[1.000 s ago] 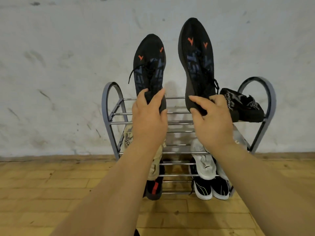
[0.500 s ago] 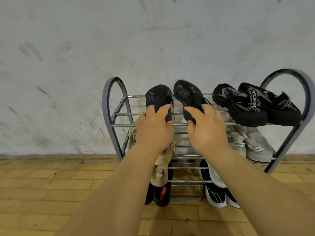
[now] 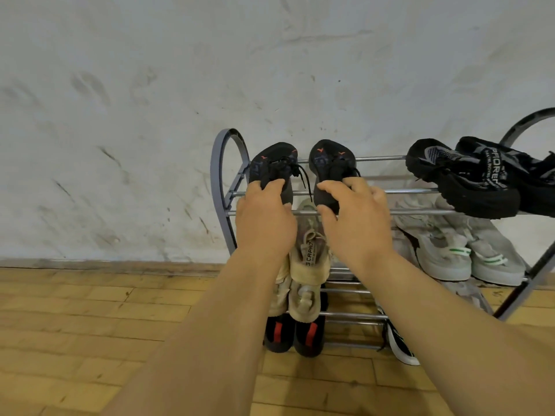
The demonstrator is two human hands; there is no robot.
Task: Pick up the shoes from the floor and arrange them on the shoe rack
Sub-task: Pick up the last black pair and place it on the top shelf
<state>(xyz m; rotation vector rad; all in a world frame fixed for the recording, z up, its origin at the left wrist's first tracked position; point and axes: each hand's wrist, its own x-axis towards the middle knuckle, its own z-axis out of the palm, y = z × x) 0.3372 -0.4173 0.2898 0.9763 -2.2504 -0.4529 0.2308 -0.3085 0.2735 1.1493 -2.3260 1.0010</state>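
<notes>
Two black sneakers with orange marks lie on the top tier of the metal shoe rack, toes toward the wall. My left hand grips the heel of the left black sneaker. My right hand grips the heel of the right black sneaker. Both heels are hidden under my fingers. Loose laces hang between the two shoes.
A pair of black sandals sits at the right of the top tier. Beige sneakers and grey-white sneakers fill the middle tier; black shoes with red tabs stand on the lowest. White wall behind, wooden floor to the left.
Both hands brought the black sneakers down from upright in the air onto the top tier. The view has shifted left and closer to the rack.
</notes>
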